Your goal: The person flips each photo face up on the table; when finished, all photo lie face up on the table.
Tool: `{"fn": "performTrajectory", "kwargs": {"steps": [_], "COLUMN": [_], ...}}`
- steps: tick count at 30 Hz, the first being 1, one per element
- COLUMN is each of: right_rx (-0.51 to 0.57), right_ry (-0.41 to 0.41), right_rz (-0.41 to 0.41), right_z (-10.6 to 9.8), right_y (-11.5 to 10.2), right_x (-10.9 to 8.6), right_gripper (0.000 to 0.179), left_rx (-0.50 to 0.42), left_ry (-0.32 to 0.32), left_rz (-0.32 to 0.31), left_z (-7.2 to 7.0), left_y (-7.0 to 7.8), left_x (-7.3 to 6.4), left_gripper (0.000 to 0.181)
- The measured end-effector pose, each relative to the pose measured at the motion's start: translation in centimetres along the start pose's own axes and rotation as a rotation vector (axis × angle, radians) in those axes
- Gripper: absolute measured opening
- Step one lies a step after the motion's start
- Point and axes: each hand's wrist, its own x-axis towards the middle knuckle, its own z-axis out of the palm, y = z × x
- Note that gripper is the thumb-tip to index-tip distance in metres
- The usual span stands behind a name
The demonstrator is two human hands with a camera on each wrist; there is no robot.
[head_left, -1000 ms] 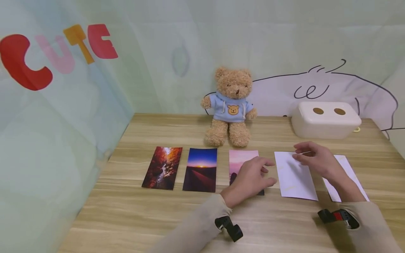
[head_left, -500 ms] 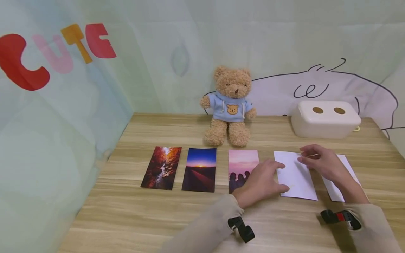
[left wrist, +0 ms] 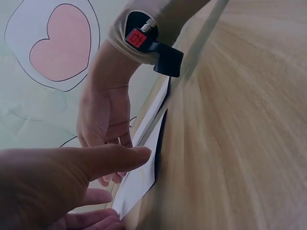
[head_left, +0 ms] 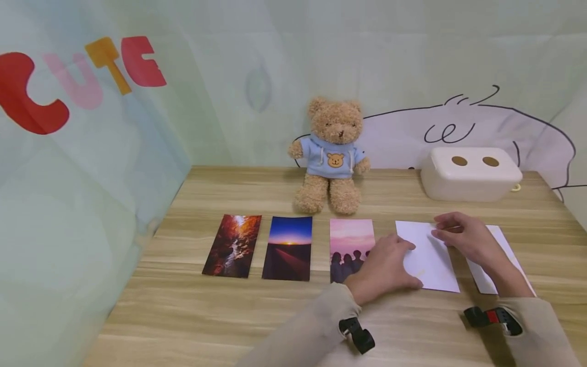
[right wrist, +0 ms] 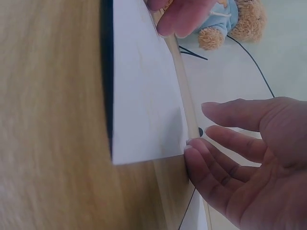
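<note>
A white card [head_left: 431, 262] lies plain side up, right of centre. My left hand [head_left: 381, 267] is at its left edge, thumb at the near corner and index finger farther up, the two spread apart. Near the far right corner is my right hand [head_left: 468, 238], its fingers loosely bent. In the right wrist view, those fingertips [right wrist: 191, 146] come right to the corner of the white card [right wrist: 144, 91], thumb held away. Another white card [head_left: 483, 281] sits partly hidden under the right forearm. A pink-sky photo card [head_left: 350, 237] is partly covered by the left hand.
Farther left lie a sunset road photo card [head_left: 287, 250] and an autumn stream photo card [head_left: 233, 247]. Behind the row sit a teddy bear [head_left: 335, 153] in a blue hoodie and a white box [head_left: 470, 178] with two round holes. A printed cloth [head_left: 229, 76] hangs behind the table.
My left hand has moved right, from over the pink photo card to the white card's left edge. The right hand has shifted slightly right and nearer. The cards lie as before.
</note>
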Motion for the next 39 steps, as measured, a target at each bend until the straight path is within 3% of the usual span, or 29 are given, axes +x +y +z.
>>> {"fn": "performTrajectory", "kwargs": {"steps": [5, 9, 24, 39], "right_rx": [0.004, 0.012, 0.004, 0.001], "right_ry": [0.005, 0.006, -0.014, -0.054], "right_rz": [0.001, -0.01, 0.004, 0.044], "right_z": [0.0, 0.0, -0.2, -1.1], "right_y": [0.1, 0.3, 0.1, 0.0], "right_x": [0.0, 0.0, 0.0, -0.3], "right_gripper": [0.043, 0.042, 0.045, 0.05], "left_rx": [0.144, 0.195, 0.167, 0.116], "left_ry": [-0.006, 0.001, -0.029, -0.032], "left_rz": [0.045, 0.067, 0.077, 0.096], "left_z": [0.3, 0.4, 0.0, -0.1], "left_y": [0.3, 0.4, 0.2, -0.4], "left_x": [0.3, 0.4, 0.2, 0.4], "left_gripper": [0.081, 0.085, 0.061, 0.057]}}
